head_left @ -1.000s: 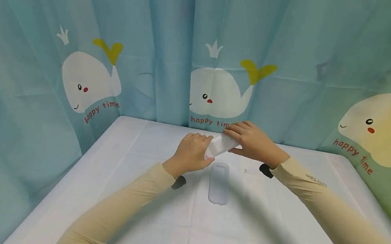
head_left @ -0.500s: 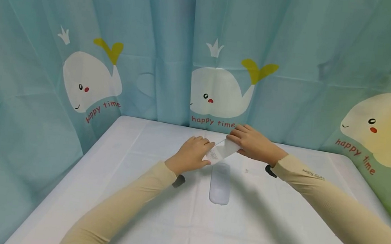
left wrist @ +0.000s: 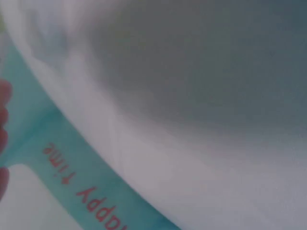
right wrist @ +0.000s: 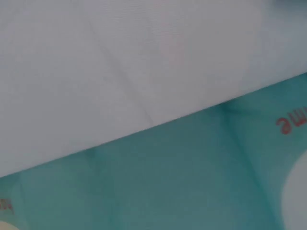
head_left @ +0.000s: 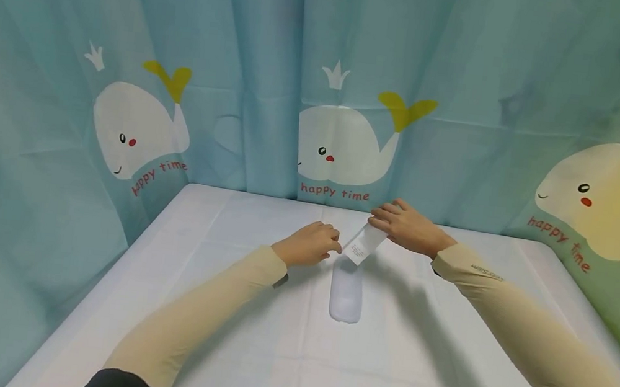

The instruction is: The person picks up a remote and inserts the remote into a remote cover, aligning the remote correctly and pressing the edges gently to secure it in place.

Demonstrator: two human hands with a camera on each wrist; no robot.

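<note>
In the head view, my right hand grips the upper end of a small white box with fine printed text on its lower face. The box is held tilted above the table. Just left of its lower end is my left hand, fingers loosely bent, with nothing seen in its grasp. Below the box lies a translucent, rounded, phone-case-shaped piece; the box overlaps its far end. The left wrist view catches only fingertips at its left edge. Neither hand nor box shows clearly in the right wrist view.
A white cloth covers the table. Behind it hangs a blue-green curtain with whale prints, close to the table's far edge. Shadows of both arms fall on the cloth.
Earlier both hands held the box between them; the left hand has since let go. The box has turned steeper, moving slightly right with the right hand, its printed face now showing.
</note>
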